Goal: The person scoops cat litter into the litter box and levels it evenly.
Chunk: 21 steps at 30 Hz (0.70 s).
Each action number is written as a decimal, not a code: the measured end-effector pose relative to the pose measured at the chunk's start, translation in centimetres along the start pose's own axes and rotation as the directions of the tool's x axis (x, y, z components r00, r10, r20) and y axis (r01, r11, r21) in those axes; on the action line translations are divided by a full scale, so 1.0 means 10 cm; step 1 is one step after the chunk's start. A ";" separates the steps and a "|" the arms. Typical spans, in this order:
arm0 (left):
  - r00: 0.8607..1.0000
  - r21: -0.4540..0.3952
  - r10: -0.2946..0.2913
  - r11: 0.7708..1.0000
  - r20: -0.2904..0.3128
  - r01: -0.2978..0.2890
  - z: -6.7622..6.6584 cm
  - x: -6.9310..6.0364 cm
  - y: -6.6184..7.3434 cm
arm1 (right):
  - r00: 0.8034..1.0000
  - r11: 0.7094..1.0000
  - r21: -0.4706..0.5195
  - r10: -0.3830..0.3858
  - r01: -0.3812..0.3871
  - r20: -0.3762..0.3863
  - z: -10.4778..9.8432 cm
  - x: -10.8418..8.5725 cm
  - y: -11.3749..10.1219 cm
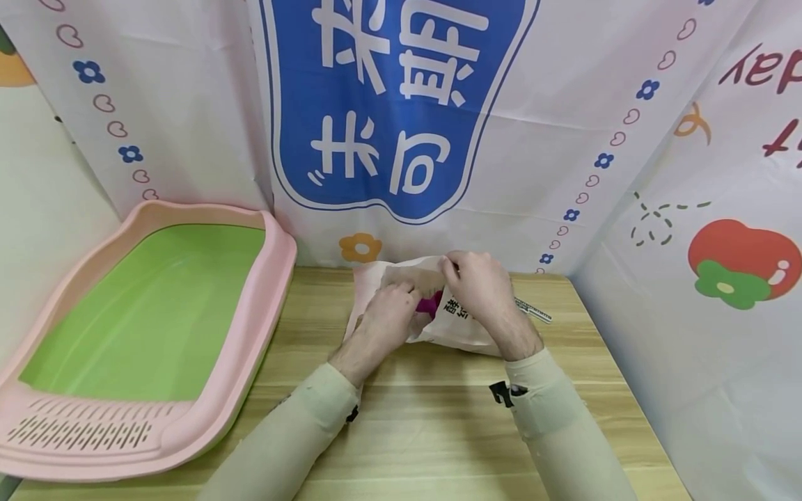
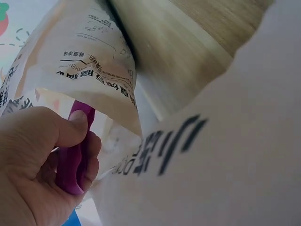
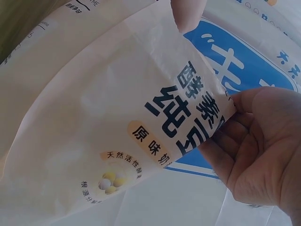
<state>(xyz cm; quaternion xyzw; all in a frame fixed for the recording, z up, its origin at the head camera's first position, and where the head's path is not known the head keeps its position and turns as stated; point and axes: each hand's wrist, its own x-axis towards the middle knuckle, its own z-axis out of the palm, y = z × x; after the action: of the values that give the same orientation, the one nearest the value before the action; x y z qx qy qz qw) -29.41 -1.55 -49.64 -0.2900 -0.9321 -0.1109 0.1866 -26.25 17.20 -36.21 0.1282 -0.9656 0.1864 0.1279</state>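
Note:
A cream-white litter bag (image 1: 457, 332) with dark lettering lies at the back of the wooden table, its mouth open. My left hand (image 1: 388, 316) is at that mouth, gripping a purple handle (image 2: 70, 165) with the fingers curled round it and the thumb on top. The far end of the handle is hidden by the bag, so I cannot tell what tool it belongs to. My right hand (image 1: 482, 289) pinches the bag's upper edge between thumb and fingers; in the right wrist view the printed panel (image 3: 94, 108) stretches away from that hand.
To the left stands a large litter box with a pink rim (image 1: 278, 257) and a green inside (image 1: 156, 306). A thin silvery strip (image 1: 535, 311) with marks along it lies beside the bag on the right. Printed cloth (image 1: 532, 160) hangs behind the table (image 1: 438, 417).

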 end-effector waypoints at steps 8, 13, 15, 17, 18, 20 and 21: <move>0.996 -0.092 -0.065 0.993 0.065 0.071 -0.13 -0.03 0.04 | 1.000 1.000 -0.002 0.004 -0.004 0.001 -0.01 0.00 0.01; 0.986 -0.149 -0.124 0.979 0.111 0.140 -0.17 -0.04 0.05 | 1.000 1.000 -0.004 0.017 -0.017 0.003 -0.01 0.00 0.01; 0.984 -0.173 -0.140 0.972 0.110 0.157 -0.18 -0.04 0.02 | 1.000 1.000 0.001 0.024 -0.024 0.007 -0.02 0.00 0.02; 0.982 -0.186 -0.149 0.968 0.118 0.169 -0.27 -0.05 0.05 | 1.000 1.000 0.003 0.026 -0.026 0.006 -0.02 0.01 0.02; 0.979 -0.187 -0.157 0.966 0.128 0.179 -0.35 -0.07 0.08 | 1.000 1.000 0.004 0.028 -0.028 0.008 -0.02 0.01 0.02; 0.977 -0.193 -0.167 0.963 0.131 0.190 -0.37 -0.08 0.07 | 1.000 1.000 0.006 0.029 -0.029 0.007 -0.02 0.01 0.02; 0.976 -0.196 -0.172 0.961 0.134 0.197 -0.38 -0.09 0.06 | 1.000 1.000 0.006 0.029 -0.029 0.007 -0.03 0.01 0.02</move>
<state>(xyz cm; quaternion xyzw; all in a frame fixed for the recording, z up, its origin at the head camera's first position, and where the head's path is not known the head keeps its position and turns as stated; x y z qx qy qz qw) -27.29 -2.68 -46.46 -0.2256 -0.9476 -0.2077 0.0895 -26.35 17.50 -36.04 0.1153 -0.9672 0.1909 0.1213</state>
